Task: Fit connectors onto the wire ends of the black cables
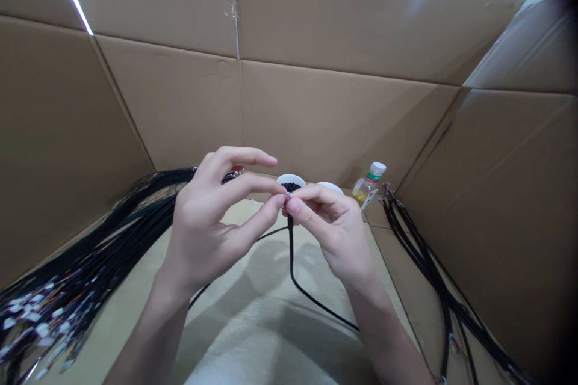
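A black cable (292,258) hangs from between my two hands and bends to the right across the table. Thin wires at its upper end, partly reddish, are mostly covered by my fingertips. My right hand (336,222) pinches this end between thumb and index finger. From the other side, my left hand (212,210) closes thumb and index fingertip on the same wire end, its other fingers raised and apart. What exactly lies between the fingertips is too small to make out. Just behind them stands a white cup (291,178) of small black pieces.
A second white cup (332,187) and a clear bottle (368,185) with yellow contents stand at the back. A large bundle of black cables (117,246) with white connectors lies left; more black cables (433,271) lie right. Cardboard walls (338,114) surround the table (244,313).
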Motion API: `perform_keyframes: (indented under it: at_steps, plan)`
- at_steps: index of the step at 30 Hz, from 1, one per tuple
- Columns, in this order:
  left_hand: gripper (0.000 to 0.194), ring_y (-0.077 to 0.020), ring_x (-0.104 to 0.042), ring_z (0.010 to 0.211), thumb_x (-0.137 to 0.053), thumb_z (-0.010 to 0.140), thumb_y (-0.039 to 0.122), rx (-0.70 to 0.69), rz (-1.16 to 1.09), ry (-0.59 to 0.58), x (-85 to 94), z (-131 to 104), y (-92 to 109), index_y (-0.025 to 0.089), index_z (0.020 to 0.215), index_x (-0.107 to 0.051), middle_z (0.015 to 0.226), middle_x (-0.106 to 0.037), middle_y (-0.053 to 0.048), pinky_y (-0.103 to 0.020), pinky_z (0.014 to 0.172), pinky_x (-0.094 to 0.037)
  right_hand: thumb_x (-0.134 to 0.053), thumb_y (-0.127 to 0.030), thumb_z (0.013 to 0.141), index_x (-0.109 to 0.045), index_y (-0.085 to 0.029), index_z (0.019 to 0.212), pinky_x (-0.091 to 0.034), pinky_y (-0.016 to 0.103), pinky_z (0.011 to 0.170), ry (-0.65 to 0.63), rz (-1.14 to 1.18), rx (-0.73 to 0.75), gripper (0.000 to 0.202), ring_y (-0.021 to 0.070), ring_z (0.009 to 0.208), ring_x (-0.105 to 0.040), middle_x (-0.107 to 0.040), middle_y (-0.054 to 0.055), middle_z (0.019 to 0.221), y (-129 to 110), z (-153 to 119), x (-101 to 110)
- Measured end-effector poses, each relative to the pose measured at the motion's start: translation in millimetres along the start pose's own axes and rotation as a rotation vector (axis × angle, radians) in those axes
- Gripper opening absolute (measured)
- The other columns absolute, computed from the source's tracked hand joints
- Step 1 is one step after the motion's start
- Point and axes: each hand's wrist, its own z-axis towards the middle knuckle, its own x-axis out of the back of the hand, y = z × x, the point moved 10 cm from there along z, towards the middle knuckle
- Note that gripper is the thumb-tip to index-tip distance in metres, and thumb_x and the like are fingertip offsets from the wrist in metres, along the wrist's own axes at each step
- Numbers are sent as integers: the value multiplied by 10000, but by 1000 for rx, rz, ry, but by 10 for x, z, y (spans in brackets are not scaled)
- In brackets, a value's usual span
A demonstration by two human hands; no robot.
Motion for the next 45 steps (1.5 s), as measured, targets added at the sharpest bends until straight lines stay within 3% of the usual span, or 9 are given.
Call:
perform_keyframes:
  at_steps: [5, 7, 9, 14, 21, 26, 33, 41, 45]
  plan:
    - [194, -256, -677, 1093, -786, 938, 156, -205, 187, 47, 44, -28, 110, 306, 1038, -713, 1182, -738, -15, -486, 942, -540, -785, -250, 971, -816, -235, 986, -582, 173, 856, -91, 114, -60, 37, 91, 919, -709, -779, -9, 981, 116, 28, -87]
    - [211, -266, -688, 1073, -796, 932, 149, -248, 236, 82, 56, -34, 107, 307, 1040, -707, 1132, -758, -22, -492, 912, -551, -760, -247, 994, -797, -238, 1089, -578, 201, 958, -155, 142, -107, 103, 106, 1045, -720, -781, 10, 1125, 196, 33, -159]
    - [213, -277, -701, 1057, -807, 927, 154, -273, 273, 114, 49, -37, 76, 304, 1041, -710, 1102, -772, -29, -494, 882, -559, -736, -272, 1016, -776, -232, 1132, -588, 232, 982, -214, 174, -156, 129, 123, 1073, -733, -780, 26, 1143, 281, 26, -234]
    - [243, -273, -740, 1032, -824, 912, 162, -346, 311, 229, 42, -83, -1, 319, 1059, -712, 1057, -797, 4, -482, 863, -588, -714, -392, 1032, -750, -200, 1043, -651, 234, 768, -235, 294, -245, 195, 130, 796, -778, -793, 33, 930, 428, -3, -327]
    - [250, -249, -740, 1072, -781, 955, 187, -394, 333, 167, -24, -120, 28, 378, 1103, -721, 1097, -803, 29, -483, 911, -603, -758, -403, 978, -747, -170, 1040, -573, 175, 523, -10, 132, -134, 241, 98, 571, -699, -783, 34, 850, 362, 25, -163]
    - [224, -279, -700, 1181, -734, 979, 203, -340, 315, 36, -68, -71, 14, 378, 1116, -705, 1161, -789, 7, -527, 982, -557, -743, -305, 966, -757, -165, 1012, -568, 189, 511, 69, 14, -45, 148, 94, 559, -672, -792, 44, 858, 284, -1, -112]
    - [168, -300, -681, 1179, -733, 963, 183, -176, 235, 84, -27, -11, -118, 330, 1041, -712, 1170, -773, -9, -528, 1036, -491, -717, -244, 977, -734, -191, 1133, -555, 187, 455, 119, -1, 48, 166, 96, 544, -673, -807, 48, 923, 181, -45, -95]
    - [69, -231, -680, 1096, -701, 997, 181, -16, 86, 57, -32, 18, -175, 250, 992, -697, 1170, -743, -38, -398, 965, -511, -690, -271, 1020, -660, -221, 1137, -569, 186, 487, 89, -38, 69, 130, 108, 584, -712, -795, 27, 927, 189, -72, -122]
    - [53, -208, -717, 997, -663, 1022, 206, 26, 4, -35, -120, 18, -213, 243, 1040, -697, 1076, -771, -28, -356, 900, -530, -653, -272, 1052, -633, -226, 1109, -591, 205, 552, 31, -203, 128, 76, 107, 616, -718, -774, 14, 956, 175, -68, -121]
